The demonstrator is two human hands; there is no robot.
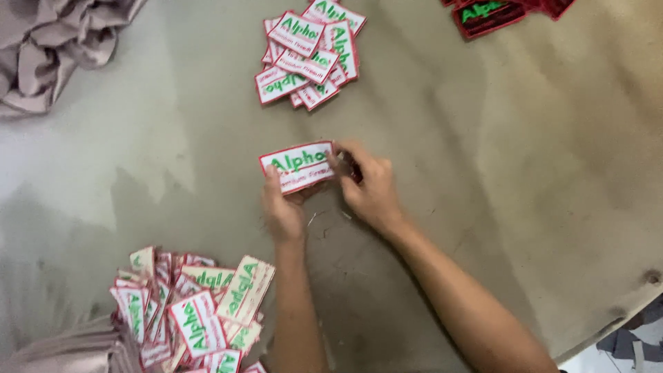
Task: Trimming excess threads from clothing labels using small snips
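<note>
I hold a rectangular white patch (298, 166) with a red border and green lettering just above the middle of the table. My left hand (282, 207) grips its lower left edge from below. My right hand (369, 185) pinches its right end, with something dark half hidden in the fingers. A loose heap of the same patches (311, 52) lies beyond my hands at the top. A bigger pile of patches (193, 311) sits at the lower left, near my left forearm, some face down.
The grey-beige table (497, 159) has a curved edge at the lower right. Crumpled beige cloth (52, 41) lies at the top left and more beige fabric (69, 352) at the bottom left. Dark red patches (494, 14) show at the top right.
</note>
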